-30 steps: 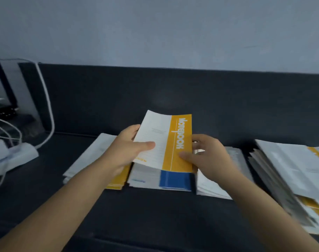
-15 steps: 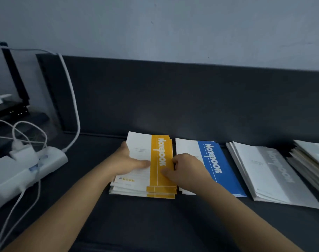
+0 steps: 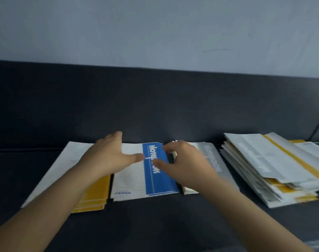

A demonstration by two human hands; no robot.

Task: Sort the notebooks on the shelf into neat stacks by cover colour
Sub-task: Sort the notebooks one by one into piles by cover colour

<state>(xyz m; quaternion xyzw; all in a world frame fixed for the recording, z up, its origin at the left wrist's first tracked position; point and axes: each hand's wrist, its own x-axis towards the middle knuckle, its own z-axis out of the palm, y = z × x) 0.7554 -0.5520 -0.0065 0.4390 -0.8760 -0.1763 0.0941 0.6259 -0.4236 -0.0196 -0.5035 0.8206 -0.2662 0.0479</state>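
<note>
1. The blue notebook stack point(image 3: 160, 182) lies on the shelf point(image 3: 155, 224), between the yellow stack point(image 3: 95, 195) and the grey stack point(image 3: 215, 160).
2. The left hand point(image 3: 109, 157) is spread flat over its left side. The right hand point(image 3: 184, 160) curls at its right edge, grip unclear.
3. Thin, light, slippery covers, I'd say: square them by the side edges.

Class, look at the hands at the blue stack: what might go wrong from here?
The right hand curls round the blue stack's edge beside the grey stack; a nudge may skew it.
The left hand reaches over the yellow stack and may drag it.
The unsorted pile is fanned; it may slide.
</note>
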